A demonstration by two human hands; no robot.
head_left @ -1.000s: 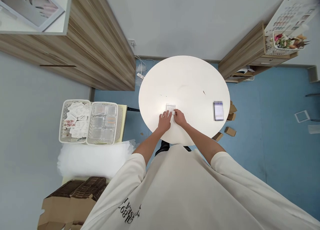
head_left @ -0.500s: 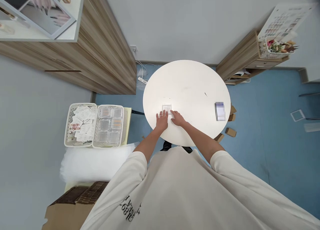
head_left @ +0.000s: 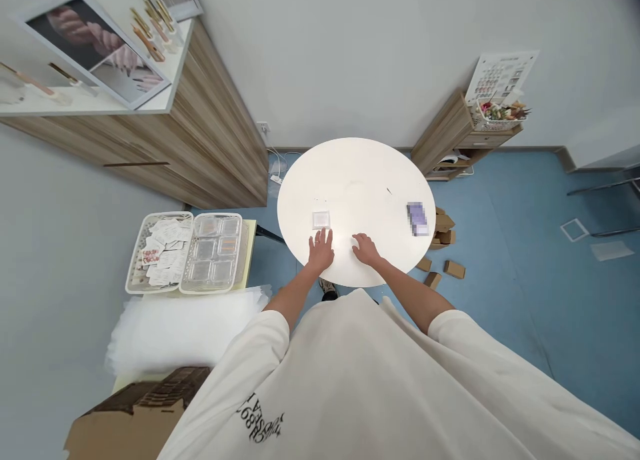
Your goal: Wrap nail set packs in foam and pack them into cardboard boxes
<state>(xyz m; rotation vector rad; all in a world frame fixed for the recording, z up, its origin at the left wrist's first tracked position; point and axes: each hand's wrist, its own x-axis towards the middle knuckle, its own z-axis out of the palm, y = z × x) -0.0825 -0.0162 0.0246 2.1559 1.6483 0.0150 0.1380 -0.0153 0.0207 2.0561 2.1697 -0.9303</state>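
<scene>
A small, flat, clear square case with a pale pinkish middle lies on the white round table. Just below it is my left hand, palm down with its fingers apart, the fingertips at the case's near edge; whether they touch it I cannot tell. My right hand rests on the tabletop farther right, away from the case. Its fingers are loosely curved and apart, and nothing shows in them. A blurred purple and white item lies near the table's right edge.
Left of the table, one white basket holds printed cards; another holds clear square boxes. White sheeting and a large cardboard box sit nearer me. Small brown boxes lie on the floor at right. A wooden cabinet stands behind left.
My right hand has come off the clear case and shifted right and nearer me. The left hand stays by the case's near edge. The whole view has shifted a little.
</scene>
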